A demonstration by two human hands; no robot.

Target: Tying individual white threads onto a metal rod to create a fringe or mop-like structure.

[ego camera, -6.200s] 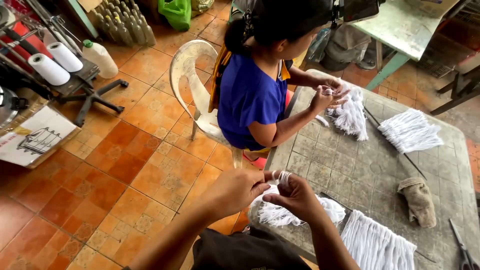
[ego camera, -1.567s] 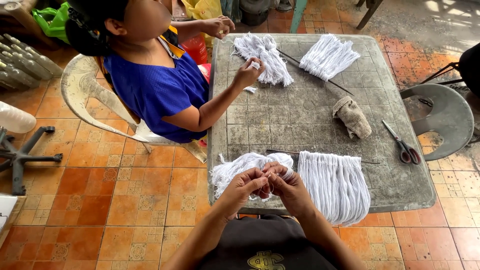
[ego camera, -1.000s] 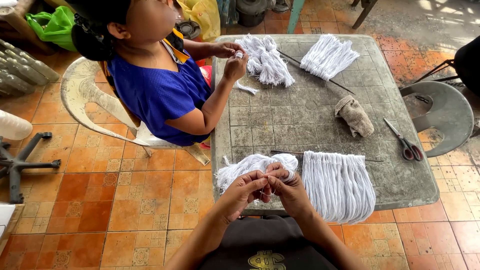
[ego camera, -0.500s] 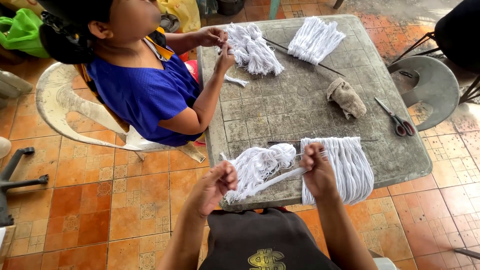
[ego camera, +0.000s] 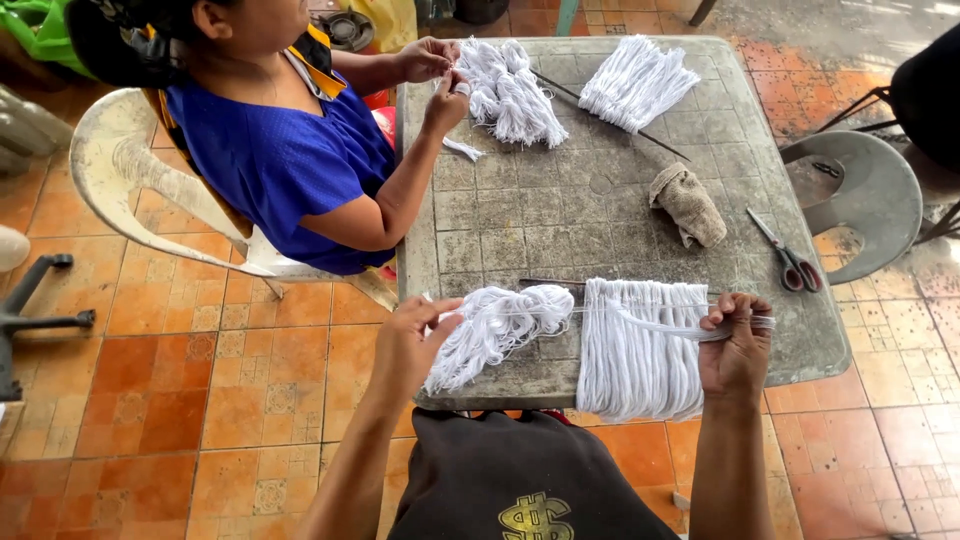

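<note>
Nearest, the left hand (ego camera: 415, 335) pinches one end of a thin white string (ego camera: 560, 312), and the right hand (ego camera: 738, 345) is closed around the other end, wound over its fingers. The string runs taut above the loose yarn bundle (ego camera: 495, 330) and the knotted fringe (ego camera: 635, 345) hanging off the table (ego camera: 560, 215) edge. Pulled harder, it could probably snap or drag the bundle off. Farther off lie a rag (ego camera: 688, 205) and scissors (ego camera: 785, 258). No containers show.

Left hand (ego camera: 415, 335) and right hand (ego camera: 737, 345) stretch white yarn strands (ego camera: 640, 322) taut across the grey table (ego camera: 560, 215).
</note>
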